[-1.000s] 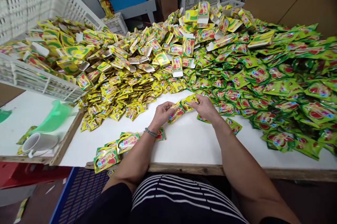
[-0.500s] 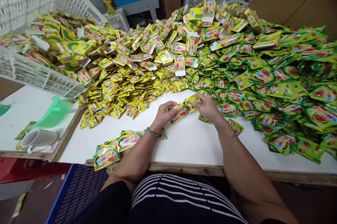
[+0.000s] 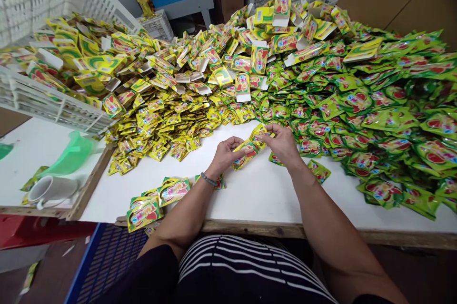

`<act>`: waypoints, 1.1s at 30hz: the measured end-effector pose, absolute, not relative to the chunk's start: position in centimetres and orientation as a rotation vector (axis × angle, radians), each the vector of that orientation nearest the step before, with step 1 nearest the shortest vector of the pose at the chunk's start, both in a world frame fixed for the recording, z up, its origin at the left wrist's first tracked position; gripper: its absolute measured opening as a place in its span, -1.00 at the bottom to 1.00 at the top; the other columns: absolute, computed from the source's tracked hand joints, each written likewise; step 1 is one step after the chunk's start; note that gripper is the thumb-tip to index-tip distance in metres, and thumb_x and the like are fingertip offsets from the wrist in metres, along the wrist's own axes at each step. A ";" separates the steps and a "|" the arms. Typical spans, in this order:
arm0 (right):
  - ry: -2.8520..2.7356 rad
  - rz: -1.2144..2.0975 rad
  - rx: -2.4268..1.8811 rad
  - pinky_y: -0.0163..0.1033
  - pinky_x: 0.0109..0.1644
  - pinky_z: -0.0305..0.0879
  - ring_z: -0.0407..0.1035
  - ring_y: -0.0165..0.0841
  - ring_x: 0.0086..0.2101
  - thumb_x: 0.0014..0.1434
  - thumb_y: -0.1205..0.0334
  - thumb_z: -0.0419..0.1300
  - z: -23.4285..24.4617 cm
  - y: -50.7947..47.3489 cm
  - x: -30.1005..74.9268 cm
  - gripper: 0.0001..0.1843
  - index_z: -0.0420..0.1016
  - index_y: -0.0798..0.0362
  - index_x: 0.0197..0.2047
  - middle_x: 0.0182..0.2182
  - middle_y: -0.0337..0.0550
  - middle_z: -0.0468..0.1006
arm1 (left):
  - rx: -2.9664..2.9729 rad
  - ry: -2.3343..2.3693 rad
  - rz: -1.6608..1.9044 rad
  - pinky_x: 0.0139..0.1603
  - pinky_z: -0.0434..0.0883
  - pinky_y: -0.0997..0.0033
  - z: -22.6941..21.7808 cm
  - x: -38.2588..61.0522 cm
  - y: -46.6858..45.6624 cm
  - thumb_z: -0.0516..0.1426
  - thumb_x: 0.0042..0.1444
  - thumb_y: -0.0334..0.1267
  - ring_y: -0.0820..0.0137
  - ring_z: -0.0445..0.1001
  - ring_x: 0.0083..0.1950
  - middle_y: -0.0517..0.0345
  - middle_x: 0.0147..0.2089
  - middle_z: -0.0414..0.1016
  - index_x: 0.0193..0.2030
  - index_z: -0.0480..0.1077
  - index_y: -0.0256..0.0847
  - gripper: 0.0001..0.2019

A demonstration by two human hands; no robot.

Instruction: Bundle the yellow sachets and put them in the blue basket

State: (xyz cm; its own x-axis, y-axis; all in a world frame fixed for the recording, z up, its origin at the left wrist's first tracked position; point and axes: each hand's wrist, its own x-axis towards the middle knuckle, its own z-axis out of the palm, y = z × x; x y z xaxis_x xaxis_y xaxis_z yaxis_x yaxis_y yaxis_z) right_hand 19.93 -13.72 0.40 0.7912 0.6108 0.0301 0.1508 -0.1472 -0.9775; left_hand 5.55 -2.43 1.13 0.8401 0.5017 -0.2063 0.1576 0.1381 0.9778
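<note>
My left hand is closed around a small yellow-green printed box, its thumb lying across the front. My right hand pinches a yellow sachet at the upper right end of that box. Whether the sachet's lower edge is inside the box I cannot tell, as fingers cover the spot. Below my right hand a green sachet lies on the white table. Several filled-looking boxes rest by my left forearm, and another box is partly hidden behind my left wrist.
Yellow sachets are heaped at left, green sachets at right. Open-ended boxes lie over both heaps and spill from a tilted white basket. A mug stands left; a blue crate sits below the table edge.
The right hand has shifted slightly, and the yellow sachet now stands more upright at the box's end. The left hand keeps its hold. The view has moved a little.
</note>
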 end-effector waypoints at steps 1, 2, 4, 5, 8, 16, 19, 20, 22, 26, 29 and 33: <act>-0.570 0.437 -1.712 -0.18 -0.29 0.29 0.36 -0.29 -0.41 -0.18 -0.07 0.32 0.3 -13.7 19.9 -0.64 0.48 0.02 -0.39 -0.42 -0.18 0.54 | 1.438 0.558 0.261 -0.34 0.37 0.49 1.1 5.6 -2.5 0.40 -0.27 -0.09 0.47 0.47 -0.37 0.16 -0.31 0.56 -0.25 0.38 -0.27 -0.53; -0.547 0.424 -1.731 -0.17 -0.31 0.30 0.35 -0.28 -0.42 -0.19 -0.08 0.33 0.2 -13.6 19.9 -0.62 0.47 0.02 -0.40 -0.43 -0.17 0.54 | 1.451 0.551 0.252 -0.34 0.36 0.50 1.1 5.5 -2.5 0.40 -0.27 -0.09 0.47 0.47 -0.37 0.18 -0.31 0.56 -0.23 0.38 -0.26 -0.51; -0.533 0.411 -1.755 -0.17 -0.34 0.29 0.35 -0.28 -0.43 -0.21 -0.10 0.34 0.1 -13.6 19.8 -0.60 0.45 0.02 -0.41 -0.45 -0.16 0.54 | 1.484 0.555 0.227 -0.38 0.34 0.51 1.3 5.5 -2.6 0.41 -0.29 -0.11 0.48 0.46 -0.41 0.20 -0.35 0.55 -0.19 0.38 -0.25 -0.48; -0.529 0.416 -1.747 -0.17 -0.36 0.29 0.34 -0.28 -0.44 -0.20 -0.11 0.34 0.1 -13.5 19.7 -0.59 0.44 0.02 -0.41 -0.45 -0.16 0.53 | 1.493 0.566 0.213 -0.41 0.32 0.52 1.4 5.5 -2.6 0.41 -0.30 -0.11 0.49 0.45 -0.43 0.21 -0.37 0.55 -0.18 0.38 -0.25 -0.47; -0.552 0.447 -1.679 -0.19 -0.39 0.28 0.33 -0.32 -0.46 -0.19 -0.12 0.33 0.2 -13.5 19.2 -0.58 0.41 0.02 -0.41 -0.45 -0.18 0.51 | 1.411 0.600 0.188 -0.45 0.32 0.51 1.8 5.4 -2.5 0.43 -0.34 -0.12 0.49 0.44 -0.48 0.20 -0.39 0.55 -0.20 0.39 -0.26 -0.46; -0.728 0.428 -1.800 -0.22 -0.30 0.27 0.33 -0.34 -0.43 -0.12 -0.12 0.31 -0.1 -13.6 18.7 -0.64 0.44 0.01 -0.43 -0.48 -0.24 0.50 | 1.221 0.649 0.308 -0.41 0.36 0.48 1.5 5.2 -2.1 0.44 -0.35 -0.12 0.43 0.51 -0.43 0.16 -0.43 0.56 -0.28 0.43 -0.30 -0.51; -0.695 0.478 -1.767 -0.22 -0.31 0.27 0.33 -0.34 -0.42 -0.12 -0.11 0.31 0.1 -13.7 18.6 -0.63 0.45 0.02 -0.42 -0.47 -0.22 0.51 | 1.218 0.619 0.302 -0.35 0.39 0.47 1.5 5.1 -2.1 0.44 -0.35 -0.14 0.42 0.53 -0.40 0.16 -0.38 0.59 -0.28 0.43 -0.29 -0.52; -0.683 0.511 -1.743 -0.22 -0.32 0.26 0.33 -0.35 -0.43 -0.12 -0.11 0.31 0.2 -13.7 18.6 -0.63 0.45 0.03 -0.43 -0.47 -0.22 0.51 | 1.215 0.610 0.300 -0.34 0.39 0.46 1.6 5.1 -2.1 0.44 -0.35 -0.15 0.42 0.53 -0.39 0.15 -0.37 0.59 -0.27 0.44 -0.29 -0.52; -0.671 0.544 -1.718 -0.23 -0.34 0.23 0.29 -0.37 -0.45 -0.12 -0.13 0.31 0.4 -13.8 18.7 -0.62 0.44 0.03 -0.45 -0.50 -0.24 0.48 | 1.212 0.597 0.309 -0.32 0.41 0.45 1.7 5.1 -2.2 0.44 -0.33 -0.15 0.41 0.54 -0.38 0.14 -0.36 0.60 -0.27 0.44 -0.29 -0.53; -0.722 0.335 -1.811 -0.14 -0.17 0.23 0.27 -0.31 -0.35 -0.13 -0.19 0.29 0.8 -13.9 19.1 -0.59 0.41 0.01 -0.54 -0.47 -0.22 0.45 | 1.221 0.603 0.353 -0.30 0.42 0.43 1.9 5.1 -2.3 0.43 -0.31 -0.13 0.38 0.55 -0.36 0.12 -0.36 0.60 -0.25 0.45 -0.29 -0.52; -0.804 0.299 -1.811 -0.05 0.00 0.19 0.29 -0.22 -0.20 -0.10 -0.18 0.27 0.6 -13.8 19.0 -0.61 0.43 -0.01 -0.56 -0.34 -0.15 0.51 | 1.224 0.596 0.354 -0.29 0.42 0.45 1.9 5.1 -2.3 0.43 -0.31 -0.15 0.42 0.54 -0.38 0.16 -0.37 0.59 -0.24 0.46 -0.29 -0.53; -0.869 0.404 -1.789 0.03 0.12 0.12 0.30 -0.17 -0.10 -0.09 -0.15 0.28 0.2 -13.7 18.9 -0.64 0.48 -0.02 -0.58 -0.26 -0.12 0.54 | 1.211 0.588 0.244 -0.26 0.44 0.46 1.8 5.1 -2.2 0.44 -0.37 -0.21 0.45 0.53 -0.38 0.17 -0.31 0.61 -0.20 0.48 -0.28 -0.49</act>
State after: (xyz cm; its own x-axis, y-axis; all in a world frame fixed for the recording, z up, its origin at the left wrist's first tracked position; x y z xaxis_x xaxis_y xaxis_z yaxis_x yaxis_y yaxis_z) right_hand 18.90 -13.70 0.16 0.6781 0.7232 0.1310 0.3664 -0.1782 -0.9133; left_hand 5.13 -2.20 1.79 0.8271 0.4787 -0.2945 0.1288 0.3487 0.9283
